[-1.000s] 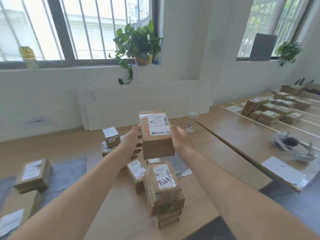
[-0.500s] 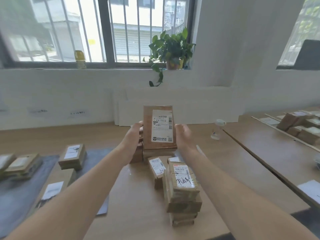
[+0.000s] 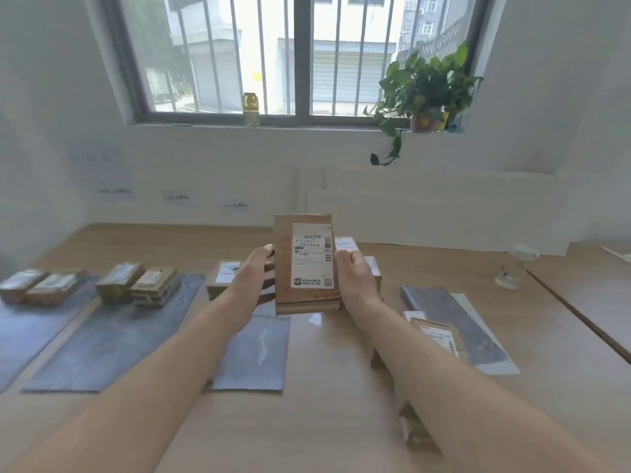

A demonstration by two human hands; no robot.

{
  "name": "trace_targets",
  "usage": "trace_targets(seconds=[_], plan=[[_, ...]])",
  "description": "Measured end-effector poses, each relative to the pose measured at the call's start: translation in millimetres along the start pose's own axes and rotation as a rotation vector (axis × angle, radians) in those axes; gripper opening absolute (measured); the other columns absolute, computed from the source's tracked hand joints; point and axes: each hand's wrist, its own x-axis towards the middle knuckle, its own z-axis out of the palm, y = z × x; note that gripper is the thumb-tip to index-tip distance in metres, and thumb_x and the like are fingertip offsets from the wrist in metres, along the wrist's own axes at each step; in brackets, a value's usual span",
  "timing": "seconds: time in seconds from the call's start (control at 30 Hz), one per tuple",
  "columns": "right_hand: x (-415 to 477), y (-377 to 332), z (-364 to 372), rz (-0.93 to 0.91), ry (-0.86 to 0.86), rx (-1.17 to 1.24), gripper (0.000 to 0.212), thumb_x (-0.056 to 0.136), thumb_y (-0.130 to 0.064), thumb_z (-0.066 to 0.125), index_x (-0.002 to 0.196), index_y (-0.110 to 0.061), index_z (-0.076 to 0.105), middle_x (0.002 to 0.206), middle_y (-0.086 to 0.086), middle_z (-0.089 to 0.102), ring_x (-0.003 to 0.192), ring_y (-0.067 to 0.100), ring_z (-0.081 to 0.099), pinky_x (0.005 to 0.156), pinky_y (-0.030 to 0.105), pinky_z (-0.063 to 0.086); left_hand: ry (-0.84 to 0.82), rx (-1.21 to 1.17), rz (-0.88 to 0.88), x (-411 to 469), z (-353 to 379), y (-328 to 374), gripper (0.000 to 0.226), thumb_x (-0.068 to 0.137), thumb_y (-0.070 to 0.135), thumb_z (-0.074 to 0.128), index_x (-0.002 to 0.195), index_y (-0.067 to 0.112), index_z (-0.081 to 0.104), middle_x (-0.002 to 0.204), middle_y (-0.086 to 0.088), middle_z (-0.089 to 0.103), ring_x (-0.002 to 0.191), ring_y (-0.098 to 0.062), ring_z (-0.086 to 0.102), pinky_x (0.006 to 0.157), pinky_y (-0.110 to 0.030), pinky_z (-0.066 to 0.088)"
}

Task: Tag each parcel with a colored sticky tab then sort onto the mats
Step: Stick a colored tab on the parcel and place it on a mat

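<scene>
I hold a brown cardboard parcel (image 3: 285, 268) with a white shipping label upright above the table, label toward me. My left hand (image 3: 257, 273) grips its left edge and my right hand (image 3: 355, 276) grips its right edge. Grey mats lie on the table: one (image 3: 254, 353) just below the parcel, a larger one (image 3: 112, 339) to its left with two parcels (image 3: 136, 285) on its far end, and another (image 3: 20, 322) at the far left with two more parcels (image 3: 37, 285). A stack of parcels (image 3: 435, 332) sits under my right forearm, partly hidden.
A parcel (image 3: 223, 276) stands behind my left hand, and another (image 3: 346, 244) peeks out behind the held one. A grey mat on white paper (image 3: 454, 322) lies to the right. A small clear bottle (image 3: 512, 268) stands far right. The wall and window sill close the table's far side.
The view has swung left, bringing the grey mats and their parcels into sight. The held parcel stays upright between both hands and has travelled left, away from the stack.
</scene>
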Motion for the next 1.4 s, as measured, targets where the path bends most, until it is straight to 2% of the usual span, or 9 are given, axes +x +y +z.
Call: trace_targets(seconds=[0.1, 0.2, 0.37, 0.47, 0.6, 0.8, 0.97, 1.17, 1.4], plan=[[-4, -7, 37, -0.004, -0.022, -0.013, 0.033, 0.097, -0.043, 0.041, 0.103, -0.014, 0.057, 0.099, 0.005, 0.070, 0.090, 0.020, 0.067, 0.079, 0.040, 0.056, 0.017, 0.019, -0.008, -1, -40, 2, 0.043, 0.101, 0.048, 0.039, 0.116, 0.021, 0.068, 0.108, 0.001, 0.072, 0.091, -0.020, 0.068, 0.073, -0.033, 0.052], [-14, -13, 78, -0.011, -0.034, -0.006, 0.035, 0.097, -0.042, 0.042, 0.104, -0.011, 0.057, 0.099, 0.008, 0.070, 0.085, 0.019, 0.063, 0.075, 0.040, 0.053, 0.035, 0.026, 0.007, -1, -81, 4, 0.041, 0.101, 0.046, 0.039, 0.113, 0.021, 0.069, 0.099, 0.003, 0.074, 0.084, -0.020, 0.068, 0.070, -0.032, 0.055], [-30, -18, 144, 0.026, -0.081, 0.006, 0.028, 0.100, -0.037, 0.042, 0.099, -0.011, 0.053, 0.084, 0.000, 0.059, 0.074, 0.015, 0.051, 0.066, 0.033, 0.040, 0.064, 0.015, -0.049, -2, -148, 3, 0.039, 0.103, 0.045, 0.038, 0.115, 0.019, 0.065, 0.103, 0.000, 0.070, 0.092, -0.024, 0.066, 0.097, -0.045, 0.052], [-41, -21, 182, 0.025, -0.108, -0.011, 0.026, 0.102, -0.034, 0.042, 0.102, -0.011, 0.054, 0.086, -0.001, 0.060, 0.071, 0.012, 0.052, 0.060, 0.028, 0.039, 0.104, -0.011, -0.069, -3, -187, 0, 0.036, 0.104, 0.044, 0.039, 0.114, 0.021, 0.065, 0.103, -0.001, 0.069, 0.091, -0.022, 0.067, 0.092, -0.043, 0.054], [-52, -23, 227, 0.046, -0.155, 0.008, 0.031, 0.103, -0.038, 0.043, 0.104, -0.010, 0.055, 0.091, 0.002, 0.066, 0.076, 0.014, 0.059, 0.065, 0.030, 0.044, 0.159, -0.027, -0.104, -8, -229, -8, 0.033, 0.105, 0.045, 0.037, 0.103, 0.027, 0.065, 0.100, 0.002, 0.070, 0.087, -0.017, 0.067, 0.079, -0.034, 0.054], [-54, -14, 283, 0.094, -0.227, -0.009, 0.022, 0.103, -0.035, 0.043, 0.098, -0.016, 0.053, 0.089, -0.001, 0.064, 0.074, 0.011, 0.057, 0.061, 0.026, 0.042, 0.250, -0.038, -0.148, -4, -282, -23, 0.037, 0.103, 0.047, 0.038, 0.115, 0.023, 0.065, 0.110, -0.002, 0.070, 0.092, -0.020, 0.068, 0.078, -0.035, 0.054], [-40, 4, 335, 0.134, -0.312, -0.007, 0.025, 0.100, -0.037, 0.045, 0.098, -0.014, 0.054, 0.095, 0.003, 0.068, 0.079, 0.018, 0.062, 0.069, 0.039, 0.049, 0.337, -0.056, -0.177, 10, -319, -41, 0.035, 0.104, 0.045, 0.038, 0.110, 0.025, 0.066, 0.110, -0.001, 0.069, 0.095, -0.021, 0.067, 0.073, -0.033, 0.051], [-19, 19, 383, 0.164, -0.377, -0.008, 0.023, 0.104, -0.033, 0.044, 0.090, -0.016, 0.047, 0.074, -0.004, 0.050, 0.061, 0.010, 0.045, 0.055, 0.027, 0.034, 0.410, -0.016, -0.223, 35, -361, -59, 0.041, 0.103, 0.048, 0.037, 0.125, 0.023, 0.061, 0.120, -0.006, 0.067, 0.106, -0.026, 0.066, 0.086, -0.040, 0.055], [-5, 25, 436, 0.212, -0.406, -0.076, 0.027, 0.102, -0.038, 0.041, 0.100, -0.013, 0.051, 0.086, 0.001, 0.054, 0.071, 0.015, 0.046, 0.061, 0.033, 0.035, 0.417, -0.058, -0.242, 51, -401, -66, 0.037, 0.104, 0.047, 0.037, 0.123, 0.025, 0.061, 0.118, -0.004, 0.067, 0.109, -0.027, 0.066, 0.100, -0.046, 0.052]])
